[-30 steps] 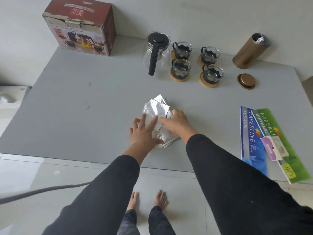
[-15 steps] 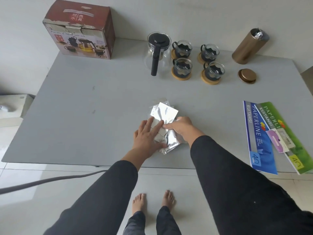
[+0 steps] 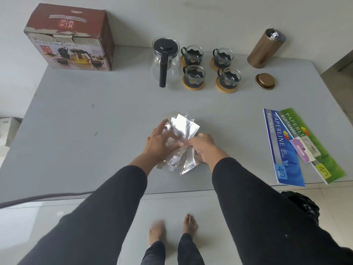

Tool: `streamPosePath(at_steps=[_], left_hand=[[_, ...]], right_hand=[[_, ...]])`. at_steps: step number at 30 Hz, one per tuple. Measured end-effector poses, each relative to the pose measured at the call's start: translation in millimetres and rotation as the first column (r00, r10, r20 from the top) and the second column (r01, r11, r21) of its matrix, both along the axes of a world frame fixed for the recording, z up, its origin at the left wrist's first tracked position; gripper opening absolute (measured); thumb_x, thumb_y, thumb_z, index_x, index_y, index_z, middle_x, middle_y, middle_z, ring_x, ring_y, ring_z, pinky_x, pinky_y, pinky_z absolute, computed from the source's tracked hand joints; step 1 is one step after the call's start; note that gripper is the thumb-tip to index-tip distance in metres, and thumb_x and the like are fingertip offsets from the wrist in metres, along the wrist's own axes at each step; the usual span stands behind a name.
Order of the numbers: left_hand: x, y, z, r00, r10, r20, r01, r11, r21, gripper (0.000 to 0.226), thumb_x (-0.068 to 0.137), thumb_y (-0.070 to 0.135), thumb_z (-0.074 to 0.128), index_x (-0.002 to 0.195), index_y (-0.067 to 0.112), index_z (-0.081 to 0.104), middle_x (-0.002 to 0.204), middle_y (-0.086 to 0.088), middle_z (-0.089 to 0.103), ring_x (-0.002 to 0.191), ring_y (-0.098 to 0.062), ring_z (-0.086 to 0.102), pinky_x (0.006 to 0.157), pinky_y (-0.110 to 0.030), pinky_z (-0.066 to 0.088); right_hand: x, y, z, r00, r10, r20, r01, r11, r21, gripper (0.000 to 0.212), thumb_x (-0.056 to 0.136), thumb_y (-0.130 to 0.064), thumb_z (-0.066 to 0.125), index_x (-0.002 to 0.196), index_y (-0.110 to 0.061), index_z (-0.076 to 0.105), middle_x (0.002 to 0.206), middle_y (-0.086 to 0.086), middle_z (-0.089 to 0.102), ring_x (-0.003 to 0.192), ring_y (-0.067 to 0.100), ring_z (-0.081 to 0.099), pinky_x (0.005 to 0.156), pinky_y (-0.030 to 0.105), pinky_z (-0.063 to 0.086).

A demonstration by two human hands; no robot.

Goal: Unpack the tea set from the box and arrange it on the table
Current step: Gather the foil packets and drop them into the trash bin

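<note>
A pile of silver foil sachets (image 3: 182, 131) lies near the front middle of the grey table (image 3: 95, 119). My left hand (image 3: 158, 143) rests on the pile's left side with fingers spread. My right hand (image 3: 204, 145) pinches sachets at the pile's right side. At the back stand a glass teapot (image 3: 165, 60) with a black lid and handle, and several glass cups (image 3: 193, 74) on round wooden coasters. The red tea set box (image 3: 70, 38) stands at the back left, shut.
A gold canister (image 3: 265, 48) stands open at the back right, foil showing inside, its lid (image 3: 265, 80) lying in front. Blue and green receipt books (image 3: 286, 146) lie at the right front edge. The floor and my bare feet show below the table edge.
Both hands have gathered the sachets closer together. The left hand's fingers have lifted and spread over the pile. The camera view shifted slightly downward.
</note>
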State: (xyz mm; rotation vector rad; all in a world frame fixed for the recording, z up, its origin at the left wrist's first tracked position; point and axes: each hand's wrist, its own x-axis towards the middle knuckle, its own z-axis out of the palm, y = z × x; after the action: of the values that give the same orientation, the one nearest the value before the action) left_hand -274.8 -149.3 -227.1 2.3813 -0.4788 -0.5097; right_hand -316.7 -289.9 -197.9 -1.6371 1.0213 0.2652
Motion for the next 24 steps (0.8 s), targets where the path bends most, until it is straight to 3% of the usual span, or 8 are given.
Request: streamPosePath(at_steps=[2,6,8,12,14,18,22,24], left_hand=[[11.6,-6.1,1.5,1.0,0.012,0.02,-0.013,0.998,0.067,0.04,0.078,0.044,0.072,0.114,0.029,0.06,0.16,0.008,0.002,0.144,-0.017,0.016,0.107,-0.038,0.026],[35.0,-20.4,6.0,0.998,-0.051,0.045,0.04,0.976,0.215,0.095,0.069,0.046,0.079,0.145,0.033,0.024,0.159,-0.004,-0.014,0.148,-0.024,0.003,0.111,-0.045,0.024],[46.2,-27.5,5.5,0.995,-0.096,0.002,0.091,0.954,0.285,0.111,0.067,0.05,0.079,0.151,0.034,0.009,0.16,-0.006,-0.011,0.148,-0.027,0.001,0.112,-0.046,0.022],[59.8,-40.5,2.9,0.986,-0.164,0.008,0.154,0.938,0.311,0.114,0.064,0.048,0.082,0.152,0.029,0.01,0.152,0.006,0.021,0.141,-0.026,0.017,0.101,-0.042,0.034],[63.1,-44.1,2.1,0.987,-0.158,-0.004,0.152,0.945,0.29,0.115,0.065,0.043,0.083,0.152,0.028,0.009,0.151,0.007,0.027,0.139,-0.025,0.021,0.104,-0.04,0.034],[64.5,-46.2,1.1,0.993,-0.111,-0.029,0.114,0.974,0.194,0.113,0.066,0.03,0.085,0.153,0.024,0.011,0.149,0.0,0.033,0.137,-0.026,0.029,0.111,-0.04,0.032],[65.1,-46.8,-0.1,0.997,-0.061,-0.038,0.066,0.988,0.141,0.107,0.066,0.026,0.085,0.15,0.026,0.018,0.138,-0.003,0.044,0.131,-0.026,0.039,0.107,-0.035,0.036],[64.0,-49.2,-0.1,0.998,-0.044,-0.036,0.048,0.993,0.107,0.097,0.069,0.024,0.082,0.148,0.025,0.025,0.131,-0.004,0.049,0.124,-0.026,0.046,0.097,-0.03,0.038]], right_hand=[[2.8,-3.6,-2.1,1.0,0.011,-0.014,-0.012,0.999,-0.049,0.027,0.07,-0.009,0.081,0.088,-0.01,0.061,0.08,0.001,0.062,0.076,0.02,0.061,0.07,0.026,0.046],[6.8,-12.4,-1.9,1.0,0.015,-0.021,-0.017,0.996,-0.092,0.029,0.071,-0.014,0.08,0.092,-0.012,0.061,0.077,-0.001,0.06,0.078,0.02,0.06,0.073,0.026,0.046],[9.4,-16.3,-1.6,1.0,0.012,-0.026,-0.015,0.995,-0.098,0.032,0.072,-0.015,0.08,0.097,-0.01,0.062,0.081,0.0,0.061,0.078,0.019,0.059,0.072,0.025,0.044],[13.3,-21.3,-4.2,0.999,0.033,-0.017,-0.035,0.991,-0.128,0.026,0.074,-0.018,0.079,0.092,-0.015,0.06,0.071,-0.006,0.057,0.074,0.017,0.059,0.07,0.024,0.043],[15.8,-21.1,-4.8,0.999,0.051,-0.009,-0.052,0.984,-0.169,0.021,0.074,-0.02,0.079,0.082,-0.015,0.059,0.067,-0.006,0.056,0.067,0.015,0.056,0.068,0.024,0.043],[21.1,-20.5,-9.7,0.995,0.098,0.022,-0.087,0.95,-0.3,0.018,0.072,-0.018,0.078,0.073,-0.011,0.061,0.073,0.002,0.06,0.071,0.02,0.058,0.066,0.025,0.045],[20.1,-25.2,-11.6,0.992,0.125,0.027,-0.112,0.948,-0.299,0.02,0.072,-0.021,0.079,0.085,-0.014,0.065,0.082,0.0,0.063,0.08,0.021,0.063,0.074,0.028,0.052],[17.1,-29.6,-9.7,0.99,0.137,0.02,-0.126,0.95,-0.285,0.019,0.072,-0.024,0.079,0.075,-0.015,0.061,0.073,-0.003,0.06,0.075,0.019,0.06,0.068,0.026,0.048]])
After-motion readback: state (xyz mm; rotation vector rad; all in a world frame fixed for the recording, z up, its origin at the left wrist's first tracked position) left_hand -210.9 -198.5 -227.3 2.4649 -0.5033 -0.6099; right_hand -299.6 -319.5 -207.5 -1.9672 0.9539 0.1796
